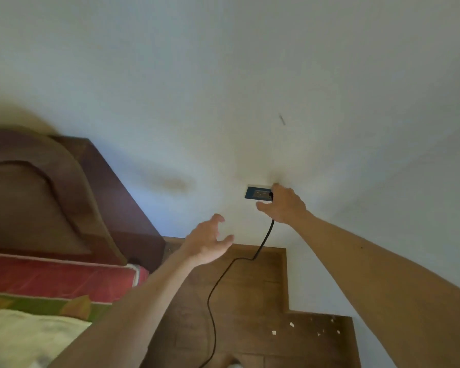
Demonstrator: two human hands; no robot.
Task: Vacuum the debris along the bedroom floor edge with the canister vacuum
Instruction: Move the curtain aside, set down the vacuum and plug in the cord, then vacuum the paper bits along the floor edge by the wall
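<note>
A dark wall socket (pixel 257 193) sits low on the white wall. My right hand (pixel 283 204) grips the black plug at the socket's right end; the plug itself is mostly hidden by my fingers. The black power cord (pixel 218 282) runs from under that hand down across the wooden floor (pixel 252 288) and out of the bottom of the frame. My left hand (pixel 209 239) hovers in the air below and left of the socket, fingers spread and loosely curled, holding nothing. Small white bits of debris (pixel 291 324) lie on the floor by the wall at the lower right. The vacuum is out of view.
A bed with a dark wooden headboard (pixel 64 197), a red mattress edge (pixel 59 277) and a pale yellow sheet (pixel 24 338) fills the left side. The wall steps outward at the right, narrowing the floor strip.
</note>
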